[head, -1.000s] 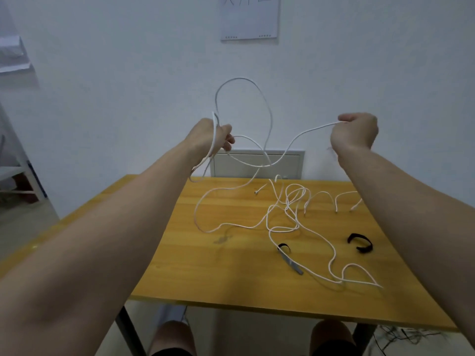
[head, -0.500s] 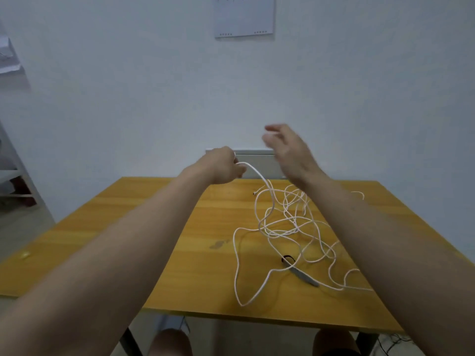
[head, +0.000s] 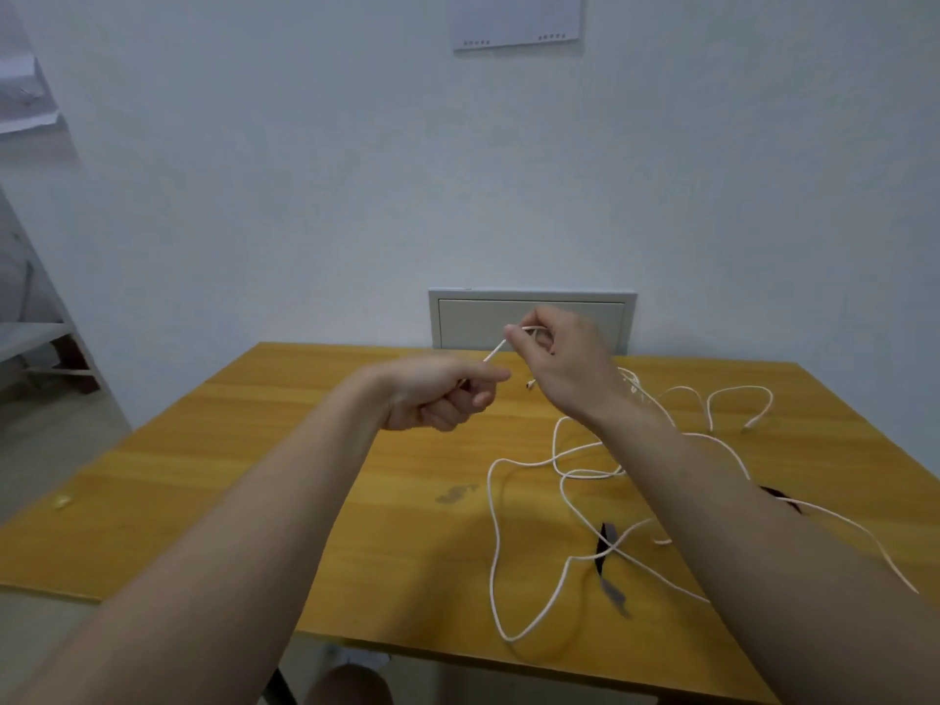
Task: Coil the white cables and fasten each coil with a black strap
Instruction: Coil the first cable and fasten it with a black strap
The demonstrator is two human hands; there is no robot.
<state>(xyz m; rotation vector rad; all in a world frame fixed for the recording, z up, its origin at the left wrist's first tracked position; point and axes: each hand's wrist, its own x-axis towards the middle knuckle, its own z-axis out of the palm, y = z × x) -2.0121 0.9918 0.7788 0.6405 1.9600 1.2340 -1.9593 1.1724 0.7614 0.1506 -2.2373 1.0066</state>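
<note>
A second earlier both hands were up high and wide apart with a big loop in the air. Half a second earlier the right one had let go and was swinging in. By this shot the left hand (head: 440, 396) had its grip curled tight round the white cable (head: 494, 351), and the right hand (head: 567, 368) was pinching the same cable just beside it, with only a short stretch between them. The slack had all dropped back onto the counter (head: 254, 475). My read is that one armful was gathered and the next one was starting, so the coiling was barely underway and nothing had been strapped.

Taking the near black strap (head: 608, 541) as the marker:
- Both hands were beyond it, toward the wall.
- The loose cable sprawled all around it, with one strand crossing over it.
- The second strap (head: 781, 498) peeked out to its right, half hidden by the right forearm.

Count: two hands and two straps. The cables were too tangled to count, though I spotted at least two plug ends.
</note>
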